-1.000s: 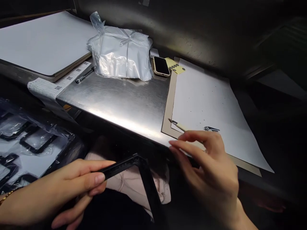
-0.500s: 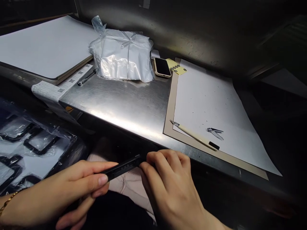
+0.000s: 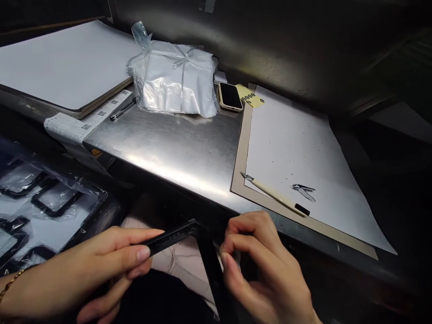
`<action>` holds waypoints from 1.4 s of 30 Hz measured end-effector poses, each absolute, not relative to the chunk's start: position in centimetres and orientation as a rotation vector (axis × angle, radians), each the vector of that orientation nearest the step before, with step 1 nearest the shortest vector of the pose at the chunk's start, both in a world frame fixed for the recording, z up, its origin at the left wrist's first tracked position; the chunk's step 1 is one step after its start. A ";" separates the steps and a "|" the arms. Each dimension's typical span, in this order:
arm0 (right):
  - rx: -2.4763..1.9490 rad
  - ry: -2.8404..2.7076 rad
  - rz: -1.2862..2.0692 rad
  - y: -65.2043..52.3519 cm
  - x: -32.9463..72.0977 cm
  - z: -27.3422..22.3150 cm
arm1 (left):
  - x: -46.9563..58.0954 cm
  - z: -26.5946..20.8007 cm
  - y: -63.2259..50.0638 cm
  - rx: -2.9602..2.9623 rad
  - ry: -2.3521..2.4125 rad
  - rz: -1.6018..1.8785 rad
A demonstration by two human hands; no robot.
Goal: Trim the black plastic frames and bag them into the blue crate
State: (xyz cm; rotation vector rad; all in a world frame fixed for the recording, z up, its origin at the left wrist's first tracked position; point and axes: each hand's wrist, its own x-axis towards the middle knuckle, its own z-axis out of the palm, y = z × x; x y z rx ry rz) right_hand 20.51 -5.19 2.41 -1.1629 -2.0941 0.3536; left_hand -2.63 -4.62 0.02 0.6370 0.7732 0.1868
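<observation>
My left hand [image 3: 111,258] pinches one side of a black plastic frame [image 3: 173,236] between thumb and fingers. The frame is held in front of the bench edge; a corner points right and another side runs down from it, over my lap. Just right of that corner is my right hand [image 3: 265,265], its thumb and index finger pinched together. Whatever lies between those fingertips, if anything, is too small to make out. A craft knife [image 3: 276,193] with a pale handle and small nippers [image 3: 303,191] lie on the white sheet [image 3: 297,148] beyond my right hand.
On the metal bench [image 3: 172,148] are a tied plastic bag bundle [image 3: 178,81], a phone [image 3: 230,96], a yellow sticker sheet [image 3: 251,98], a pen [image 3: 121,110], a printed label strip [image 3: 111,105] and stacked white board [image 3: 67,63]. Bagged black frames [image 3: 56,195] fill a container at left.
My right hand has moved off the frame's corner to the right and turned, its fingers curling into a pinch. The left hand keeps its hold almost unmoved, and more of the frame shows.
</observation>
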 end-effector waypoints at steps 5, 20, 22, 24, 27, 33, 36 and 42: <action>-1.167 -2.164 0.117 -5.2 20.0 2.1 | -2.7 0.1 -4.4 0.651 0.768 0.177; -1.183 -2.461 -0.138 -5.0 18.5 2.1 | -2.7 -0.7 -5.0 0.612 0.745 0.201; -1.149 -2.464 -0.168 -4.9 18.4 1.7 | -2.9 -0.7 -5.0 0.611 0.733 0.196; -1.109 -2.440 -0.178 -4.8 18.3 1.2 | -2.9 -0.8 -5.0 0.620 0.732 0.191; -1.082 -2.396 -0.159 -4.7 18.3 0.7 | -2.8 -0.7 -4.9 0.611 0.738 0.195; -1.122 -2.172 0.279 -5.2 19.7 2.2 | -2.9 -0.4 -4.5 0.620 0.749 0.205; -1.142 -2.173 0.352 -5.3 20.7 2.9 | -3.0 -0.5 -4.5 0.635 0.744 0.169; -1.164 -2.281 0.028 -5.0 20.0 1.9 | -2.7 -0.4 -4.6 0.666 0.759 0.175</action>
